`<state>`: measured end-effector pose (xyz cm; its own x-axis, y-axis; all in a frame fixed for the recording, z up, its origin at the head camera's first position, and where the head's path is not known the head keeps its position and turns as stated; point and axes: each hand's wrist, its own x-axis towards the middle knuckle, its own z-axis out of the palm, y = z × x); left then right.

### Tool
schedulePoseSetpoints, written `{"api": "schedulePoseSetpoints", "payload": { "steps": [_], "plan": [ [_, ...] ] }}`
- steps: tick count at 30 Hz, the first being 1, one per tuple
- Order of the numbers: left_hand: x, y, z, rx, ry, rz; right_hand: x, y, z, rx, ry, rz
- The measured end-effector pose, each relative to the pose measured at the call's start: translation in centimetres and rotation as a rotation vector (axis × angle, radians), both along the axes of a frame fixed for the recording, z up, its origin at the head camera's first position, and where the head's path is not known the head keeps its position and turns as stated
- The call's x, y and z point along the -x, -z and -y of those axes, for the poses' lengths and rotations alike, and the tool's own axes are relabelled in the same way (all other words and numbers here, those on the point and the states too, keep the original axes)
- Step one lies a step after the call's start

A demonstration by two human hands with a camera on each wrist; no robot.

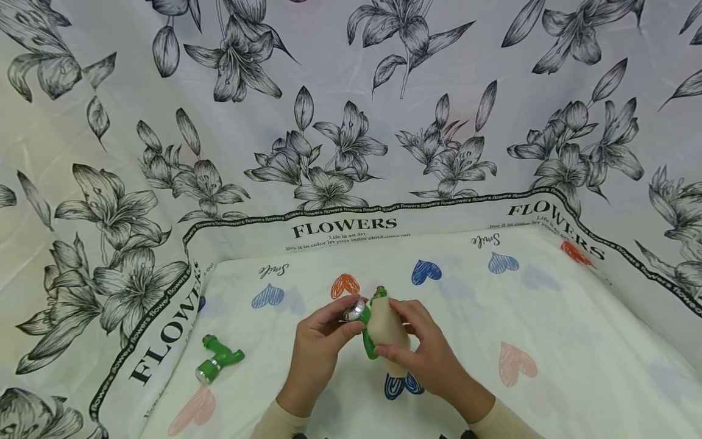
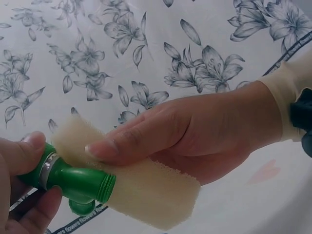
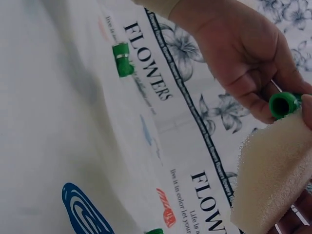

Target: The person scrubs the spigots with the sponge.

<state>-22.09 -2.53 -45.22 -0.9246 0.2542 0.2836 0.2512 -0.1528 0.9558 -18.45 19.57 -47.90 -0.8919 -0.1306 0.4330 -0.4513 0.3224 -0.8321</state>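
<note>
A green plastic tap (image 1: 368,342) with a silvery end is pinched between the thumb and fingers of my left hand (image 1: 323,344). In the left wrist view the tap (image 2: 78,180) shows a silver ring and a threaded end. My right hand (image 1: 430,350) grips a cream sponge (image 1: 388,332), thumb on one face and fingers behind. The sponge lies against or just beside the tap; whether they touch is hard to tell. The right wrist view shows the tap's open round end (image 3: 282,106) above the sponge (image 3: 273,170).
Another green tap (image 1: 219,360) lies on the white heart-printed cloth (image 1: 466,390) at the left. Beyond the sponge a green piece (image 1: 379,291) pokes out, mostly hidden. A flower-printed curtain (image 1: 351,152) rises behind and along both sides.
</note>
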Motion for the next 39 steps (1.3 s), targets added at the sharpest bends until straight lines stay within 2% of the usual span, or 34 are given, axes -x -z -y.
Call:
{"api": "schedulePoseSetpoints", "payload": {
  "steps": [10, 18, 24, 32, 36, 39],
  "plan": [
    [-0.3, 0.1, -0.3, 0.005, 0.035, -0.035, 0.8, 0.6, -1.1, -0.003, 0.017, 0.001],
    [-0.4, 0.1, -0.2, 0.032, 0.068, -0.026, 1.2, 0.8, -1.7, 0.006, 0.124, 0.045],
    [-0.3, 0.4, 0.0, 0.003, 0.058, -0.02, 0.8, 0.9, -1.1, 0.011, 0.053, 0.041],
    [0.1, 0.9, 0.3, -0.011, 0.049, -0.018, -0.6, 0.4, 0.4, 0.015, -0.013, 0.068],
    [0.4, 1.2, 0.7, -0.014, 0.06, -0.009, -1.1, -0.1, 0.7, 0.018, -0.079, 0.017],
    [0.6, 1.4, 0.9, -0.02, 0.086, 0.021, -1.2, -0.5, 0.6, 0.025, -0.099, -0.04]
  ]
}}
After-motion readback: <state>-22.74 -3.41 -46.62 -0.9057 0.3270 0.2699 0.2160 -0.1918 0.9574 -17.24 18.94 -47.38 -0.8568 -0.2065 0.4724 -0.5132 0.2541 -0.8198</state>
